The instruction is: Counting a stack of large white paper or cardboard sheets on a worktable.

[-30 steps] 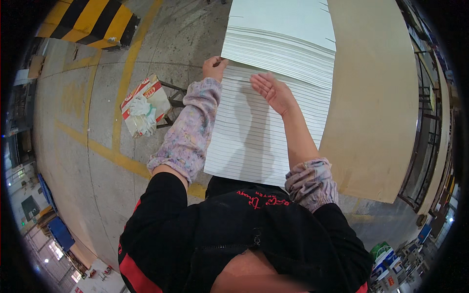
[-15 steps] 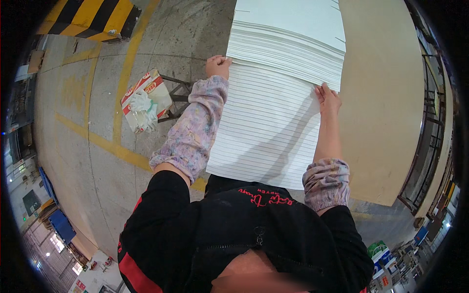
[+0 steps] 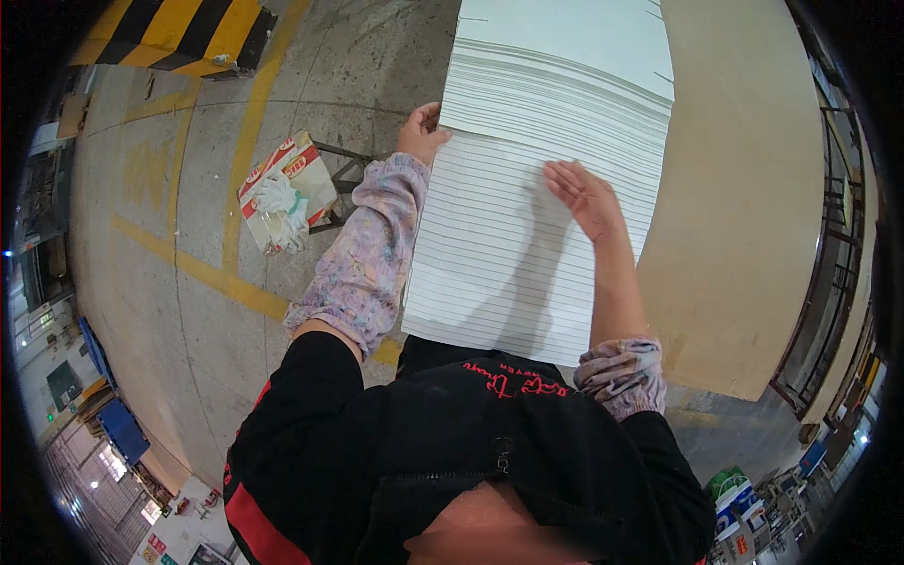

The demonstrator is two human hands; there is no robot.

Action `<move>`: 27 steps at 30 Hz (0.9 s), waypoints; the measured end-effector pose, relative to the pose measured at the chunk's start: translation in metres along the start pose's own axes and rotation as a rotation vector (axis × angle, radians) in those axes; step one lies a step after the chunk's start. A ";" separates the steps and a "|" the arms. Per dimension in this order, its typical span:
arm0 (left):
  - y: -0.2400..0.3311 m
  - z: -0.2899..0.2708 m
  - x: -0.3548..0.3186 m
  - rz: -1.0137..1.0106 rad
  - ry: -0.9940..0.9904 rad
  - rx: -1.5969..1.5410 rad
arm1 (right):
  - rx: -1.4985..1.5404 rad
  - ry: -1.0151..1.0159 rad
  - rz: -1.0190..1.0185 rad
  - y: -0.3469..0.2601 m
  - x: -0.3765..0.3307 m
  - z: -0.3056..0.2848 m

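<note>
A stack of white sheets with thin dark parallel lines (image 3: 527,245) stretches out in front of my body, its far part fanned into overlapping edges. At the stack's left edge is my left hand (image 3: 423,135); its thumb points onto the sheets, apart from the fingers, which are partly hidden along the side. My right hand (image 3: 586,200) is open over the right half of the lined sheets, fingers stretched together toward the left, holding nothing. Its shadow falls on the surface; whether it touches the paper I cannot tell.
A large tan board (image 3: 730,207) lies right of the stack. On the left, a small stool with a red-and-white cardboard piece (image 3: 315,179) on top bears white gloves (image 3: 281,202). A yellow-and-black striped barrier (image 3: 179,33) stands at the far left, above yellow floor lines (image 3: 247,169).
My right hand has let go of the sheets' right edge and moved left and slightly nearer, over the paper. My left hand stays at the left edge, its thumb now apart from the fingers.
</note>
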State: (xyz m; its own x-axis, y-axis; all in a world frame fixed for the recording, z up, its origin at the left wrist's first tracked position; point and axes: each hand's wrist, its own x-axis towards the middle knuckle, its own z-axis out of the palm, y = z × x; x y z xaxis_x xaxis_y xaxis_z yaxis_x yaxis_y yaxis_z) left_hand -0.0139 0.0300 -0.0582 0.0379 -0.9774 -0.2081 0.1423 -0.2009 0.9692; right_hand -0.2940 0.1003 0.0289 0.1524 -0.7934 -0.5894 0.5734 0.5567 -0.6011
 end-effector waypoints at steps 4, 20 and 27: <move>0.007 0.008 -0.005 -0.084 0.028 -0.194 | 0.173 -0.148 0.060 0.023 0.006 0.033; -0.018 -0.017 0.014 0.075 0.038 -0.022 | 0.277 -0.006 -0.006 -0.004 0.019 -0.006; 0.001 0.002 0.006 0.088 0.038 0.048 | -0.052 0.414 -0.197 -0.021 0.022 -0.065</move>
State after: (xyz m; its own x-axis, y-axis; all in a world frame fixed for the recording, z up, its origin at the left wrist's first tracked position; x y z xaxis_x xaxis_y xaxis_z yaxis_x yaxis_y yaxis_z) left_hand -0.0151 0.0242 -0.0585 0.0854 -0.9884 -0.1255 0.0896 -0.1179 0.9890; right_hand -0.3550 0.0874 -0.0067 -0.2957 -0.7259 -0.6210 0.5167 0.4252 -0.7431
